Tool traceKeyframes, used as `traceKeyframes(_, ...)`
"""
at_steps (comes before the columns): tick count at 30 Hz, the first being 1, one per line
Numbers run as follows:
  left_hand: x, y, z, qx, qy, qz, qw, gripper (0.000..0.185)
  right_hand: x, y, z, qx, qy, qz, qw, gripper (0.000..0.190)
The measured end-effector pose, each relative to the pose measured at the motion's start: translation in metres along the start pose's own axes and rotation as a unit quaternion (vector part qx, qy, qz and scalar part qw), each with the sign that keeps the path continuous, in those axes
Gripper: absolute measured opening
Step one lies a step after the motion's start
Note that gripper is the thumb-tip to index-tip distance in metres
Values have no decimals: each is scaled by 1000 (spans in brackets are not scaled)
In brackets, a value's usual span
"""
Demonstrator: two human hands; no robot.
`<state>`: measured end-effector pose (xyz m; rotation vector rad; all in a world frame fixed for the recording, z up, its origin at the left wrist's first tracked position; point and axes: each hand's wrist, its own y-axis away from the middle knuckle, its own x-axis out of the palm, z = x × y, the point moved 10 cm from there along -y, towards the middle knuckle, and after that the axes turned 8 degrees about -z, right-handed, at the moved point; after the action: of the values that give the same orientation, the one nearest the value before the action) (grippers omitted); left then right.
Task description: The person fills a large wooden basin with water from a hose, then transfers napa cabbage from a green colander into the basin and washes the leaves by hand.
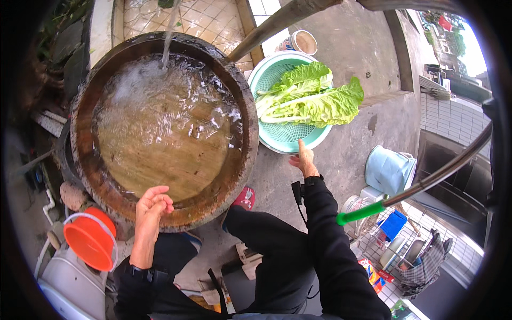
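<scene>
A large round basin (250,160) of clear water stands before me, with a stream of water (166,52) falling into its far side. My left hand (151,212) hovers over the near rim, fingers loosely curled and holding nothing. To the basin's right sits a mint-green plastic colander (294,136) with a paler rim beneath it. Leafy greens (316,100) lie across it, their leaf tips overhanging the right side. My right hand (304,159) is at the colander's near rim. One finger points over the rim and the others are bent outside it; whether it touches is unclear.
An orange bucket (90,240) stands at left. A wooden pole (276,28) slants beyond the colander, near a small tub (305,42). At right are a light-blue bucket (388,170), a green-tipped metal rod (360,212) and a wire rack (394,252) with dishes.
</scene>
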<state>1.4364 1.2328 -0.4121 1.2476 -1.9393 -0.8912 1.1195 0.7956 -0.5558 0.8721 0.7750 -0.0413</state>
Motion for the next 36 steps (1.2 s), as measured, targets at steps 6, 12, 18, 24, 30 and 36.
traceKeyframes(6,24,-21,26,-27,-38,77,996,28,-55,48,116,-536,289,-440,660,41)
traceKeyframes(12,81,-7,1,23,-155,254,954,44,35,-37,81,-223,91,38,970,26)
traceKeyframes(18,215,-16,-45,324,-421,326,782,65,88,-26,72,-191,-88,141,967,37)
traceKeyframes(24,354,-126,-54,366,-461,243,771,67,104,-16,72,-81,-242,280,925,62)
traceKeyframes(30,405,-245,-44,321,-402,108,851,98,117,-24,86,-67,-365,292,881,98)
traceKeyframes(36,430,-300,6,258,-456,121,843,96,112,-28,98,-72,-530,240,810,64)
